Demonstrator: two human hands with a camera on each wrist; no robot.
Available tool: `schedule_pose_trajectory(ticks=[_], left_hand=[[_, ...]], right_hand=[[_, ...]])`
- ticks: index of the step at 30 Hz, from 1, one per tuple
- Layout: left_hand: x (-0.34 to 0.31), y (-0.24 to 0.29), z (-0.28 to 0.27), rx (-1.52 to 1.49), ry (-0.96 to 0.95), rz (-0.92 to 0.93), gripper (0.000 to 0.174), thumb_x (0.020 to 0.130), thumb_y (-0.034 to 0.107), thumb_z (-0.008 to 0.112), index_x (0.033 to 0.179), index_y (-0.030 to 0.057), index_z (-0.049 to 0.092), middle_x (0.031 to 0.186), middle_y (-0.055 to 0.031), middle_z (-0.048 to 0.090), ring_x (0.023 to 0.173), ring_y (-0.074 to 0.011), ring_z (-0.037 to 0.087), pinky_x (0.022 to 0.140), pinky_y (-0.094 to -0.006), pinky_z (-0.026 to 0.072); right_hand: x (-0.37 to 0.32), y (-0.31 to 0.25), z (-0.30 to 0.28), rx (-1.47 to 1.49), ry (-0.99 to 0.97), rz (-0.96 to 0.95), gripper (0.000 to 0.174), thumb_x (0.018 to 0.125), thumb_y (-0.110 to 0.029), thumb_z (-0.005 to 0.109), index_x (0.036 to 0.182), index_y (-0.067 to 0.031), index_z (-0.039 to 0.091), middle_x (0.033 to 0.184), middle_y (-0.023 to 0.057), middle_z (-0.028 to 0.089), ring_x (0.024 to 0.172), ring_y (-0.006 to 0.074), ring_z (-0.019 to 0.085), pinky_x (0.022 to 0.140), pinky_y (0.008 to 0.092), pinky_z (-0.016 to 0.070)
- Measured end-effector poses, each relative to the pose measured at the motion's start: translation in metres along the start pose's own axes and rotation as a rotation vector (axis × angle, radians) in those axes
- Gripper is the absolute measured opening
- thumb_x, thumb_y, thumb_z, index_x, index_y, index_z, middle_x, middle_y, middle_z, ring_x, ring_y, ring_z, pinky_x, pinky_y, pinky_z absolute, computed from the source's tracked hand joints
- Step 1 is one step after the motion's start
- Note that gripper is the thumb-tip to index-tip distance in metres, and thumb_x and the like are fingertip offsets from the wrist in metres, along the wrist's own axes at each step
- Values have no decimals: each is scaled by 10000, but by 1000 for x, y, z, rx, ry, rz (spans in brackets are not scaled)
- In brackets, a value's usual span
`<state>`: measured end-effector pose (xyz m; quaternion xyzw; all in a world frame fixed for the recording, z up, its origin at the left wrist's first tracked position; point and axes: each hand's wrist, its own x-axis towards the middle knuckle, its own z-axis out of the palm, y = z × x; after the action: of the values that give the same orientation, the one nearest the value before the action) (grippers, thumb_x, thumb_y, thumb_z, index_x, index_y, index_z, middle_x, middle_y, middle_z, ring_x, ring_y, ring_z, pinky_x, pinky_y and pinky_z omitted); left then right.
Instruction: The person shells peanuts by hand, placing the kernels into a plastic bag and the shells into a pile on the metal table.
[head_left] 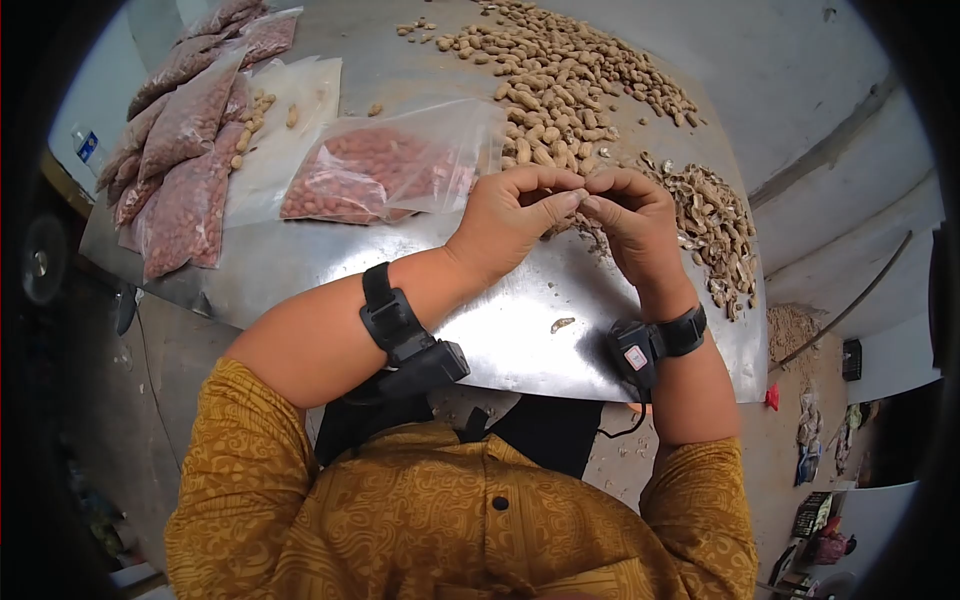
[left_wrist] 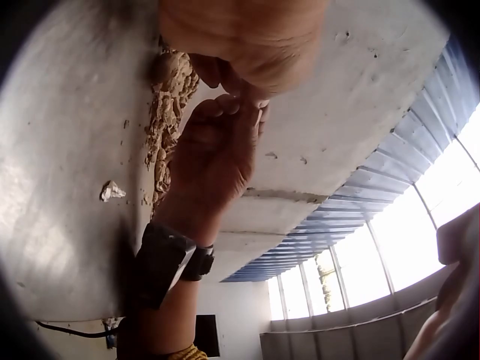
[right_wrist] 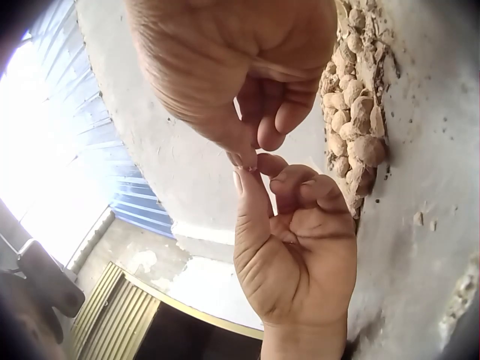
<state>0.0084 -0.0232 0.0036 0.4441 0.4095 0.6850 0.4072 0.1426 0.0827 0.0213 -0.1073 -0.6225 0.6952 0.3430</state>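
Observation:
My left hand [head_left: 505, 220] and right hand [head_left: 640, 225] meet fingertip to fingertip above the metal table. Between their thumbs and index fingers they pinch a small pale peanut [head_left: 581, 196], mostly hidden by the fingertips. The right wrist view shows the left hand [right_wrist: 300, 255] below, its other fingers loosely curled, and the right hand [right_wrist: 232, 67] above. Just beyond the hands spreads a heap of unshelled peanuts [head_left: 560, 90]. Broken peanut shells [head_left: 715, 220] are piled beside the right hand.
A clear plastic bag of reddish shelled peanuts [head_left: 370, 170] lies left of the hands. Several filled bags [head_left: 190, 140] are stacked at the far left, by a whitish plastic sheet [head_left: 300, 100] with a few peanuts. One shell piece [head_left: 563, 325] lies near the table's front edge [head_left: 540, 390].

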Motion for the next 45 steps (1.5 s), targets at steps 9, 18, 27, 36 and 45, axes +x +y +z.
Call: schedule_pose_trajectory(ticks=[9, 18, 27, 36, 45], left_hand=[[2, -7, -2, -190, -9, 24, 156, 842, 65, 589, 987, 5, 583, 879, -52, 606, 751, -111, 552, 652, -251, 461], [1, -5, 1, -178, 41, 76, 339, 811, 95, 640, 1126, 16, 542, 923, -20, 568, 804, -83, 530, 676, -217, 459], [-2, -4, 2, 218, -48, 79, 452, 804, 126, 640, 1212, -16, 505, 953, -19, 539, 828, -72, 490, 751, -219, 424], [-5, -6, 3, 175, -11, 45, 410, 804, 133, 626, 1174, -22, 538, 1038, -92, 550, 915, -114, 515, 798, -240, 427], [-3, -8, 2, 70, -26, 4, 416, 833, 148, 611, 1198, -27, 514, 987, -69, 572, 876, -109, 533, 785, -232, 439]], right_hand=[[2, -1, 4, -71, -69, -2, 162, 778, -34, 658, 927, 12, 614, 844, 62, 624, 771, 124, 602, 668, 231, 497], [0, 3, 3, -97, -27, -41, 159, 802, -55, 642, 940, 10, 598, 868, 53, 618, 779, 103, 588, 681, 226, 490], [-4, 2, 10, -457, -47, -66, 116, 842, -54, 570, 932, 19, 574, 823, 38, 608, 731, 78, 560, 630, 210, 473], [-5, 2, 13, -511, -32, -34, 117, 840, -60, 569, 920, 24, 584, 780, 36, 607, 682, 77, 558, 607, 208, 469], [-5, 5, 15, -512, 25, -108, 116, 818, -61, 613, 901, 19, 613, 785, 41, 616, 683, 81, 568, 583, 209, 474]])
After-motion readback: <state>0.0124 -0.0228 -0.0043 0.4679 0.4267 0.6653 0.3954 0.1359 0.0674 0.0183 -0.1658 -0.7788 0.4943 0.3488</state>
